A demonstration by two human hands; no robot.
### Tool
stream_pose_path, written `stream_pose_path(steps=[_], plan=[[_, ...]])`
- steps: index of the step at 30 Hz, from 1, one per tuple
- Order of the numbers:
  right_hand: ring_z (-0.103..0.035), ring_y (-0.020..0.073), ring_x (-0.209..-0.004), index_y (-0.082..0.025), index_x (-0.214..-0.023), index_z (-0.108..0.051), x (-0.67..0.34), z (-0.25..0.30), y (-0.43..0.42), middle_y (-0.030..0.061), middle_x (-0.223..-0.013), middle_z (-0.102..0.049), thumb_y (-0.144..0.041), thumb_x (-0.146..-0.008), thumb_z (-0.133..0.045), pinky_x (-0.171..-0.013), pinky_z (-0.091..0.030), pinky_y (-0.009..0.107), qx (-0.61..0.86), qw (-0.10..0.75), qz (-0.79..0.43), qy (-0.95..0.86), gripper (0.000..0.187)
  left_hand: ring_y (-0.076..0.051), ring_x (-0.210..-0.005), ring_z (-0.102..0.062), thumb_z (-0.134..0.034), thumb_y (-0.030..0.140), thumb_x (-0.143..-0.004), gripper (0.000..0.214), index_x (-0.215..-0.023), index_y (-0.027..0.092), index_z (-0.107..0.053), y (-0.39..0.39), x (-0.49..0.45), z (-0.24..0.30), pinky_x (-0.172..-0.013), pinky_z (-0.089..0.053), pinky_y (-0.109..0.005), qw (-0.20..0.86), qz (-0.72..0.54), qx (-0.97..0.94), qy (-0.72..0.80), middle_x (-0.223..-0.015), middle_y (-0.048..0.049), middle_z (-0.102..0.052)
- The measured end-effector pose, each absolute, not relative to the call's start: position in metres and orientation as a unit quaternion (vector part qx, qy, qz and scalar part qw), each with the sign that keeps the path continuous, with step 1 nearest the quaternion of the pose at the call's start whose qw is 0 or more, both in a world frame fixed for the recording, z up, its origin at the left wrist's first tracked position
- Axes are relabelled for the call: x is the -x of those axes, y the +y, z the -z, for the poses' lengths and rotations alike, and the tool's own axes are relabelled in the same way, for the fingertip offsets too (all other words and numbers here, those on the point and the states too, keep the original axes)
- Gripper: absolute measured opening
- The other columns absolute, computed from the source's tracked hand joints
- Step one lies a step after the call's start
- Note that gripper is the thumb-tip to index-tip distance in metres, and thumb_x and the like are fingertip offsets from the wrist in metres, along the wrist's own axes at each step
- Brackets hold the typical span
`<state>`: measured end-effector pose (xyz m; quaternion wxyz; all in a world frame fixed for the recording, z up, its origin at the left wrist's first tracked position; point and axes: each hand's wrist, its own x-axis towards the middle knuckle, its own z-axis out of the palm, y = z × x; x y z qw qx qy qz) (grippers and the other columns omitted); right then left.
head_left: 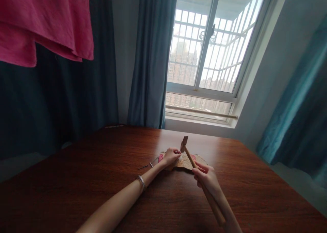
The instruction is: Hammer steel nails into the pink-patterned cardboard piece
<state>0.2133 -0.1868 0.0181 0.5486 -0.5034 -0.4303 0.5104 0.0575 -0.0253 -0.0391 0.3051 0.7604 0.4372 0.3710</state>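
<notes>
My right hand is wrapped round the long wooden handle of a hammer. The hammer's head is raised at the far end, above and just right of my left hand. My left fingers are pinched together over a tan, perforated sheet with a ragged front edge. What they hold, if anything, is too small to make out; dark red shows at the fingertips. Pinkish-red patterned areas show at the sheet's left and back right. Thin dark metal tools lie to the left of it.
The sheet lies on a large brown wooden table. Behind the table are a barred window and a blue curtain. A pink cloth hangs at upper left. Another curtain hangs at right.
</notes>
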Motion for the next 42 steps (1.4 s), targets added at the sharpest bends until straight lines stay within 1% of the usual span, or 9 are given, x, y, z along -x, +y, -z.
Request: stream_pose_path(steps=[5, 9, 12, 16, 21, 26, 30, 35, 42], plan=[[-0.043, 0.0088, -0.040, -0.011, -0.116, -0.057, -0.2122, -0.0215, -0.1879, -0.0047, -0.049, -0.050, -0.034, -0.058, -0.071, -0.030, -0.031, 0.018, 0.494, 0.557, -0.506, -0.435, 0.064, -0.016, -0.069, -0.059, -0.056, 0.033, -0.069, 0.022, -0.076, 0.016, -0.069, -0.0258, -0.0575, 0.0386, -0.064, -0.042, -0.023, 0.307, -0.372, -0.760, 0.435, -0.073, -0.0023, -0.068], [-0.045, 0.0095, -0.041, -0.009, -0.116, -0.056, -0.2125, -0.0208, -0.1868, -0.0023, -0.054, -0.054, -0.033, -0.057, -0.072, -0.030, -0.031, 0.018, 0.507, 0.538, -0.512, -0.437, 0.066, -0.016, -0.070, -0.059, -0.056, 0.032, -0.069, 0.022, -0.075, 0.016, -0.069, -0.0247, -0.0575, 0.0401, -0.064, -0.042, -0.022, 0.305, -0.375, -0.762, 0.431, -0.073, -0.0023, -0.068], [-0.044, 0.0091, -0.041, -0.009, -0.119, -0.054, -0.2129, -0.0184, -0.1857, -0.0033, -0.053, -0.053, -0.033, -0.059, -0.071, -0.030, -0.032, 0.018, 0.502, 0.547, -0.505, -0.440, 0.067, -0.017, -0.072, -0.060, -0.056, 0.032, -0.070, 0.022, -0.077, 0.016, -0.069, -0.0238, -0.0575, 0.0407, -0.064, -0.042, -0.022, 0.310, -0.380, -0.763, 0.420, -0.074, -0.0025, -0.068], [-0.044, 0.0089, -0.041, -0.008, -0.118, -0.055, -0.2138, -0.0157, -0.1852, -0.0028, -0.053, -0.053, -0.033, -0.059, -0.071, -0.030, -0.032, 0.018, 0.506, 0.542, -0.502, -0.445, 0.066, -0.016, -0.071, -0.060, -0.056, 0.032, -0.070, 0.022, -0.076, 0.015, -0.068, -0.0227, -0.0574, 0.0417, -0.063, -0.042, -0.023, 0.313, -0.374, -0.766, 0.418, -0.073, -0.0024, -0.068], [-0.043, 0.0081, -0.041, -0.010, -0.118, -0.055, -0.2143, -0.0171, -0.1858, -0.0034, -0.054, -0.052, -0.033, -0.062, -0.069, -0.031, -0.033, 0.018, 0.495, 0.554, -0.498, -0.447, 0.063, -0.016, -0.073, -0.060, -0.056, 0.033, -0.070, 0.022, -0.078, 0.016, -0.069, -0.0226, -0.0571, 0.0421, -0.064, -0.042, -0.022, 0.318, -0.374, -0.765, 0.416, -0.076, -0.0026, -0.069], [-0.043, 0.0086, -0.041, -0.008, -0.118, -0.054, -0.2142, -0.0161, -0.1852, -0.0030, -0.053, -0.053, -0.033, -0.059, -0.071, -0.030, -0.032, 0.018, 0.503, 0.543, -0.505, -0.444, 0.066, -0.016, -0.071, -0.060, -0.057, 0.033, -0.070, 0.023, -0.078, 0.015, -0.069, -0.0222, -0.0579, 0.0432, -0.062, -0.042, -0.022, 0.313, -0.365, -0.764, 0.431, -0.075, -0.0026, -0.068], [-0.042, 0.0078, -0.042, -0.010, -0.119, -0.054, -0.2146, -0.0148, -0.1851, -0.0041, -0.054, -0.051, -0.033, -0.063, -0.069, -0.031, -0.032, 0.018, 0.487, 0.554, -0.501, -0.453, 0.062, -0.016, -0.071, -0.060, -0.056, 0.032, -0.070, 0.023, -0.079, 0.015, -0.068, -0.0202, -0.0590, 0.0462, -0.061, -0.041, -0.021, 0.314, -0.371, -0.762, 0.428, -0.075, -0.0027, -0.068], [-0.043, 0.0085, -0.042, -0.006, -0.119, -0.052, -0.2139, -0.0181, -0.1866, -0.0035, -0.053, -0.051, -0.032, -0.062, -0.069, -0.030, -0.032, 0.018, 0.505, 0.540, -0.499, -0.452, 0.066, -0.016, -0.070, -0.061, -0.056, 0.033, -0.070, 0.024, -0.078, 0.014, -0.068, -0.0194, -0.0587, 0.0466, -0.060, -0.041, -0.021, 0.320, -0.372, -0.762, 0.423, -0.075, -0.0033, -0.068], [-0.045, 0.0094, -0.043, -0.007, -0.117, -0.054, -0.2142, -0.0168, -0.1854, -0.0019, -0.055, -0.054, -0.034, -0.060, -0.071, -0.031, -0.034, 0.018, 0.503, 0.540, -0.498, -0.455, 0.066, -0.016, -0.071, -0.060, -0.057, 0.033, -0.070, 0.023, -0.077, 0.015, -0.068, -0.0210, -0.0581, 0.0449, -0.063, -0.042, -0.022, 0.310, -0.372, -0.762, 0.430, -0.074, -0.0028, -0.068]])
